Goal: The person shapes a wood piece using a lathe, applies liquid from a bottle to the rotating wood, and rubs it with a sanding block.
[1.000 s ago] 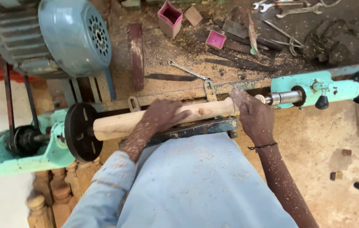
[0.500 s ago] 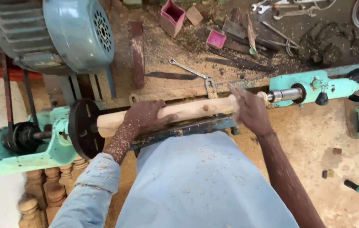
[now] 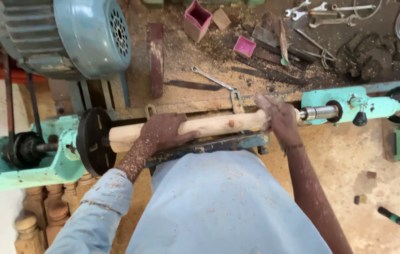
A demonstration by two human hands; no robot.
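Resting across a pale wooden cylinder [image 3: 209,126], the left hand [image 3: 164,134] curls loosely over its top near the black round faceplate [image 3: 92,141], fingers bent around the wood and dusted with sawdust. The cylinder lies level in a green lathe [image 3: 45,164], stretched between that faceplate and the metal tailstock spindle [image 3: 320,113]. The right hand [image 3: 277,115] wraps the cylinder's far end just beside the spindle, its fingers closed over the wood; a thin band sits on the wrist. Both hands touch the cylinder and are well apart from each other along it.

Below the cylinder runs a dark tool rest bar [image 3: 209,143], and nearer the camera is the person's light blue shirt [image 3: 219,207]. Behind the cylinder, a grey-blue electric motor [image 3: 63,37] stands on the table [image 3: 186,70], which is thick with sawdust. Farther behind the cylinder lie a slim spanner [image 3: 211,79], two pink square cups [image 3: 197,19], several dark chisels [image 3: 275,47] and a cluster of wrenches [image 3: 322,9]. Beneath the lathe's faceplate end stand turned wooden balusters [image 3: 40,211]. On the floor, below the spindle end, lies a green-handled tool [image 3: 392,217].
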